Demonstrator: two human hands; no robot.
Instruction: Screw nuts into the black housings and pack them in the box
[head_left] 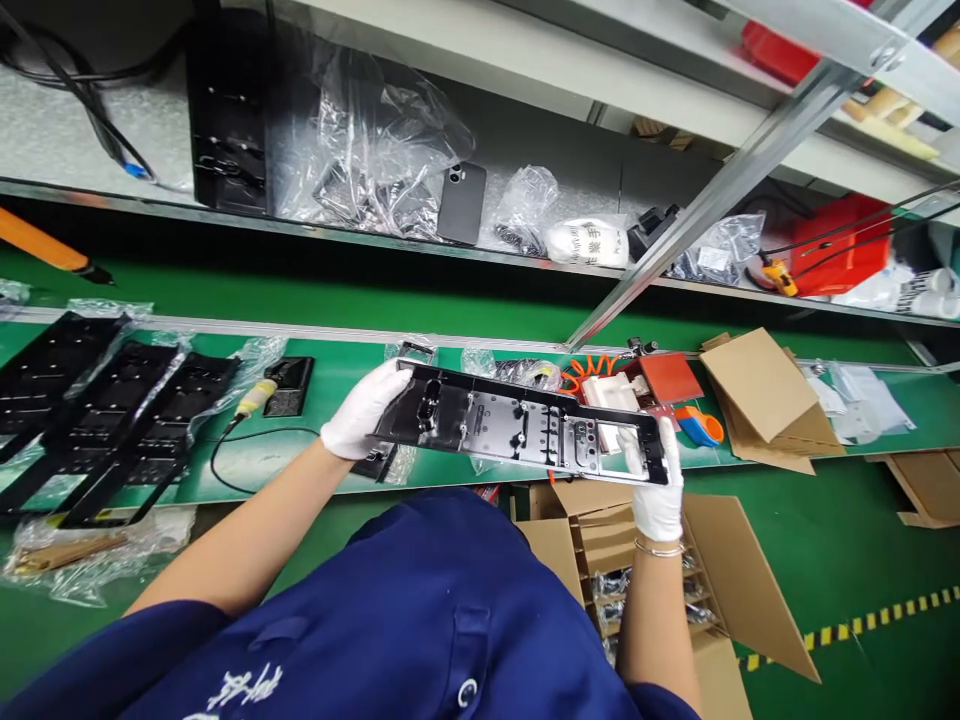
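Observation:
Between my two gloved hands a long black plastic housing (495, 422) is held level above the bench edge, its ribbed, hollow inside facing me. A rectangular opening shows near its right end. My left hand (367, 408), in a white glove, is closed on the left end, with some fingers hidden behind it. My right hand (658, 490), also gloved, grips the right end; fingers show through the opening. Left on the bench lie several similar black housings (142, 410) with clear plastic film. A cable with a yellow connector (257, 398) rests beside a small black part (289, 386).
An open cardboard box (600, 530) with wrapped parts stands below the bench at right. Cardboard sheets (765, 390), a blue-orange tape roll (699, 426) and a red bin (671, 380) sit on the right. The shelf above holds a phone (461, 203); a metal strut (720, 180) slants down.

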